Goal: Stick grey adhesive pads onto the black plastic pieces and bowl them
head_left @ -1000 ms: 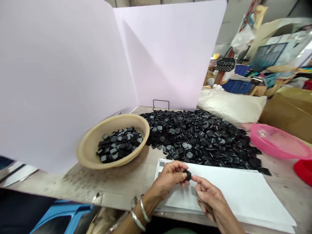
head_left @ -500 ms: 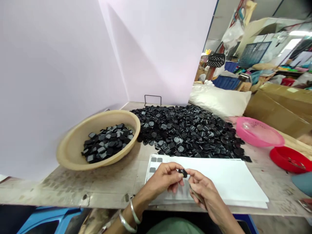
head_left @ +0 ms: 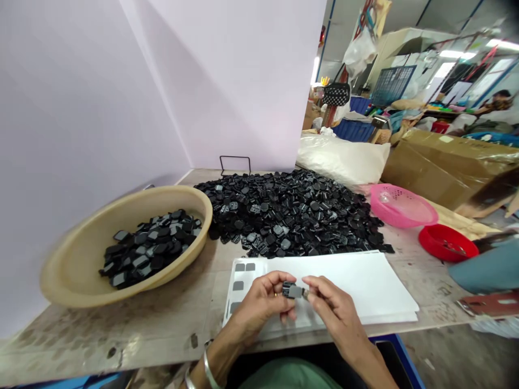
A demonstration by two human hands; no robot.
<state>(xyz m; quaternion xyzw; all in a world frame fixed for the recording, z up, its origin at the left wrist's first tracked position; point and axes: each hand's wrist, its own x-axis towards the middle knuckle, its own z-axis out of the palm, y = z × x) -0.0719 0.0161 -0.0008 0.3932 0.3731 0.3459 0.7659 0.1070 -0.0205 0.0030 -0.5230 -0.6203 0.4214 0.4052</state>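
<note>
My left hand [head_left: 261,302] pinches a small black plastic piece [head_left: 287,287] between thumb and fingers, above a stack of white sheets [head_left: 344,278]. Against the piece lies a rounded grey sticker [head_left: 297,292], partly overlapping it. From the other side, my right hand [head_left: 336,310] closes on a small metal-tipped tool [head_left: 305,293] that reaches the sticker's edge; most of the tool is hidden by the fingers. Similar grey stickers [head_left: 238,286] show along the left edge of the top sheet. Just behind the sheets spreads a heap of black plastic pieces [head_left: 300,216].
A wide beige basin [head_left: 60,292] at the left holds more pieces, many with grey faces. To the right are a pink basket [head_left: 401,208], a red bowl [head_left: 436,248] and a blue-grey container [head_left: 478,268]. A white sack [head_left: 344,159] and cardboard box [head_left: 441,167] lie behind.
The grey sticker now shows against the black piece, with the tool tip at its edge. My right hand has turned its fingers toward the piece. The view has swung right.
</note>
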